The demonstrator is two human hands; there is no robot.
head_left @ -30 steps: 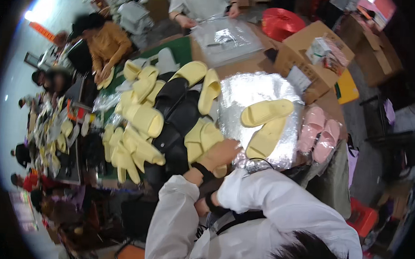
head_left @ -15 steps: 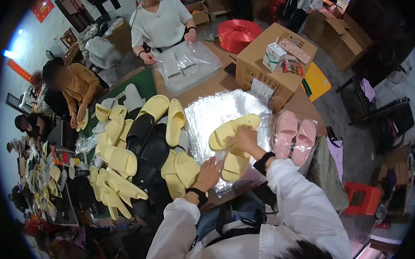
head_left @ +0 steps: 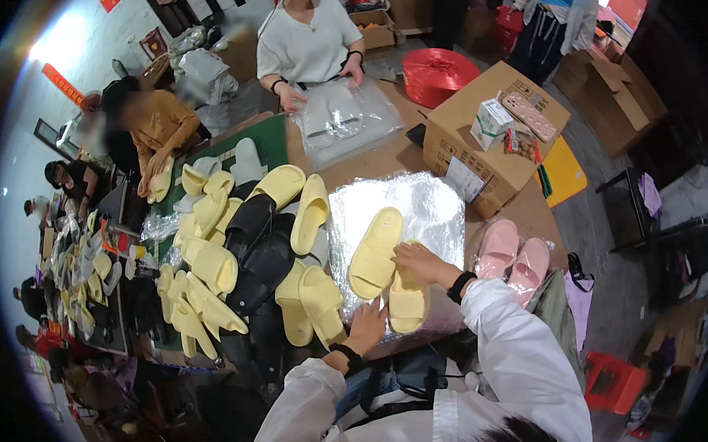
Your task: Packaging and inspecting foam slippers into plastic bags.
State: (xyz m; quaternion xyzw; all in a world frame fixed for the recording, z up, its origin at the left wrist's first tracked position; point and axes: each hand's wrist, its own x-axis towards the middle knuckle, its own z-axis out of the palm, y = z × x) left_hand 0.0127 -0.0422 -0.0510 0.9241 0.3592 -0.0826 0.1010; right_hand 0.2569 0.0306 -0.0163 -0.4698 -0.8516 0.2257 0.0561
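Two yellow slide slippers lie side by side on a shiny, silvery plastic sheet (head_left: 343,220) in front of me. The left slipper (head_left: 374,258) is flat, its toe end toward me. Over the heel part of the right slipper (head_left: 409,304) my right hand (head_left: 422,265) is closed, fingers bent at its inner edge. My left hand (head_left: 367,324) rests by the sheet's near edge, just below the left slipper, fingers stretched out and holding nothing I can see. To the left is a pile of yellow slippers (head_left: 211,265) and black slippers (head_left: 266,256).
Pink slippers (head_left: 498,248) in clear plastic lie at the right. Beyond stands a cardboard box (head_left: 474,147) with small items on top, beside a red ribbon roll (head_left: 437,77). Across the table a person (head_left: 311,39) handles clear bags (head_left: 347,121); another (head_left: 163,127) holds a yellow slipper.
The left slipper has been turned more upright and laid beside the other. My right hand has moved off it onto the right slipper. My left hand has shifted slightly; the view has tilted.
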